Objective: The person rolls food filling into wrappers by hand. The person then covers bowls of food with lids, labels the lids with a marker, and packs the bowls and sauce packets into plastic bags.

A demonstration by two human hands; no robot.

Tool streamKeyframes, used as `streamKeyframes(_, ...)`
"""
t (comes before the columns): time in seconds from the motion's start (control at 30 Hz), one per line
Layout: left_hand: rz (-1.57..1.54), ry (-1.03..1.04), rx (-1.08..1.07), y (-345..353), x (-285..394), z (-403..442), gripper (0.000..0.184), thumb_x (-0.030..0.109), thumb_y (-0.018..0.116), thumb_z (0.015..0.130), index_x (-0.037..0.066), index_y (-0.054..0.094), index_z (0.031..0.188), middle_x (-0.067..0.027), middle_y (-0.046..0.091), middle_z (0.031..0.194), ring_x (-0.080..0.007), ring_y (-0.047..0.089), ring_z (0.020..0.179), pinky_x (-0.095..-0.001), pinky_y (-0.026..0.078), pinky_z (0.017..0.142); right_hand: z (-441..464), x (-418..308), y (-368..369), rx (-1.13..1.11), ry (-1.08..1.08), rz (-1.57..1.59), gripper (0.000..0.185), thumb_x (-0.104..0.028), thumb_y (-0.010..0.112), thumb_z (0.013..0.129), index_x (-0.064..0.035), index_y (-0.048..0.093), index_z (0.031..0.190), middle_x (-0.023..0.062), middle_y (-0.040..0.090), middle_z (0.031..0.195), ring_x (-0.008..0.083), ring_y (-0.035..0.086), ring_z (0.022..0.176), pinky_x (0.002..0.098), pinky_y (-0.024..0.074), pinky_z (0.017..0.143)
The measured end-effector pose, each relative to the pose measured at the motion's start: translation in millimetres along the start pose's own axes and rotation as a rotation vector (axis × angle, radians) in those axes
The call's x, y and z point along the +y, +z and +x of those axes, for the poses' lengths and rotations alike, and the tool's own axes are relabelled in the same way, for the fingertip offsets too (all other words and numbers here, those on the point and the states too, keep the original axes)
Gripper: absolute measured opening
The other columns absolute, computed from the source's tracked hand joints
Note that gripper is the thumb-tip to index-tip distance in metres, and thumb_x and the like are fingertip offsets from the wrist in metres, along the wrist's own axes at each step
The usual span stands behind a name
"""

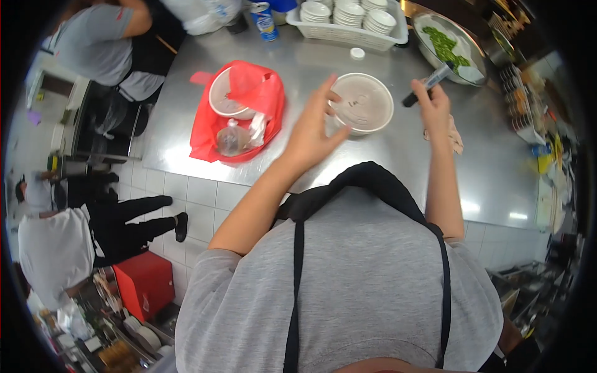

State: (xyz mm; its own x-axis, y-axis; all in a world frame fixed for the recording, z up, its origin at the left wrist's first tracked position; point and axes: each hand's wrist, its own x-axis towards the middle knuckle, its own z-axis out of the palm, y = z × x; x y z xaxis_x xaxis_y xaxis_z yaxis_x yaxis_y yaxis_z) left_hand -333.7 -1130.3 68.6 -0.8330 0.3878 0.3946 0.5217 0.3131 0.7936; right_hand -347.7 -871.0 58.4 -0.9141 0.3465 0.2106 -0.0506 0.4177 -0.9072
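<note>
A round white takeaway bowl [372, 93] with a translucent lid stands on the steel table, and small dark writing shows on the lid. My left hand [316, 132] is at the bowl's left side, fingers spread; whether the fingertips touch the rim I cannot tell. To the right of the bowl, my right hand [434, 107] grips a marker pen [438, 75], held slanted with its black end pointing down toward the left. Beneath my right wrist lies a crumpled beige cloth [456, 135].
On the left, an open red plastic bag [271, 99] holds a white bowl [219, 93] and a knotted clear bag [233, 142]. Toward the back are a blue can [265, 25], a basket of stacked cups [348, 35], a small white lid [357, 53] and a bowl of chopped greens [476, 56]. Co-workers stand left.
</note>
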Motion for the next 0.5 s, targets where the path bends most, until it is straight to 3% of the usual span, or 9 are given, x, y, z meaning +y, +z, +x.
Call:
streamKeyframes(0.03,0.080,0.003,0.079,-16,-6,-1,0.072,0.009,0.070,0.070,0.010,0.035,0.133,-0.0062,0.052,0.105,-0.0142,0.051,0.085,-0.0272,0.044,0.070,15,3,-12,-0.024,0.102,-0.305,0.028,-0.029,0.063,0.081,-0.0012,0.060,0.077,0.0053,0.061,0.066,0.0118,0.058,0.064,0.0260,0.0450,0.061)
streamKeyframes(0.07,0.141,-0.032,0.161,-33,-11,-3,0.062,0.010,0.069,0.071,0.009,0.042,0.127,-0.0065,0.052,0.105,-0.0153,0.052,0.087,-0.0282,0.044,0.072,30,24,-17,-0.036,0.092,-0.302,0.028,-0.029,0.063,0.081,-0.0012,0.060,0.077,0.0053,0.061,0.066,0.0118,0.058,0.064,0.0260,0.0450,0.061)
streamKeyframes(0.13,0.288,-0.030,0.321,-68,-25,-11,0.043,0.008,0.066,0.073,0.005,0.052,0.113,-0.0090,0.053,0.104,-0.0211,0.052,0.092,-0.0318,0.043,0.078,50,77,-14,-0.225,0.056,-0.703,0.039,-0.040,0.063,0.076,-0.0008,0.061,0.075,0.0120,0.062,0.065,0.0233,0.061,0.064,0.0328,0.0469,0.062)
streamKeyframes(0.23,0.586,-0.076,0.524,-113,-53,-38,0.021,0.009,0.062,0.075,0.006,0.059,0.096,-0.0120,0.053,0.109,-0.0294,0.047,0.104,-0.0387,0.038,0.087,56,95,-6,-0.369,0.098,-0.924,0.043,-0.045,0.063,0.072,-0.0030,0.064,0.081,0.0165,0.064,0.073,0.0312,0.061,0.069,0.0382,0.0475,0.065)
streamKeyframes(0.33,0.794,-0.264,0.479,-141,-83,-70,0.016,0.016,0.062,0.078,0.012,0.062,0.093,-0.0132,0.050,0.116,-0.0316,0.043,0.111,-0.0422,0.036,0.091,53,53,3,-0.295,0.069,-1.037,0.039,-0.041,0.064,0.075,-0.0046,0.065,0.087,0.0162,0.064,0.080,0.0298,0.061,0.073,0.0374,0.0477,0.067)
streamKeyframes(0.37,0.821,-0.305,0.441,-148,-98,-78,0.015,0.027,0.059,0.082,0.016,0.064,0.091,-0.0152,0.048,0.121,-0.0341,0.041,0.114,-0.0438,0.035,0.092,51,33,12,-0.307,0.057,-1.041,0.039,-0.041,0.064,0.075,-0.0046,0.065,0.087,0.0162,0.064,0.080,0.0298,0.061,0.073,0.0374,0.0477,0.067)
streamKeyframes(0.43,0.796,-0.321,0.416,-157,-135,-93,0.018,0.029,0.057,0.083,0.016,0.065,0.091,-0.0160,0.047,0.122,-0.0350,0.040,0.116,-0.0441,0.035,0.093,42,-16,42,-0.075,-0.268,-0.661,0.033,-0.035,0.064,0.078,-0.0062,0.064,0.093,0.0125,0.065,0.086,0.0274,0.061,0.076,0.0358,0.0478,0.068)
streamKeyframes(0.47,0.768,-0.323,0.380,-159,-151,-98,0.020,0.032,0.056,0.084,0.015,0.065,0.092,-0.0169,0.046,0.124,-0.0359,0.038,0.117,-0.0443,0.035,0.093,33,-43,63,-0.167,-0.304,-0.527,0.030,-0.032,0.064,0.079,-0.0066,0.064,0.095,0.0109,0.064,0.088,0.0263,0.061,0.077,0.0348,0.0477,0.069)
streamKeyframes(0.5,0.763,-0.323,0.413,-160,-164,-101,0.027,0.038,0.055,0.084,0.014,0.065,0.092,-0.0179,0.049,0.116,-0.0347,0.046,0.109,-0.0428,0.039,0.088,21,-66,90,-0.256,-0.337,-0.393,0.028,-0.029,0.064,0.080,-0.0071,0.063,0.098,0.0092,0.064,0.090,0.0251,0.061,0.078,0.0338,0.0476,0.070)
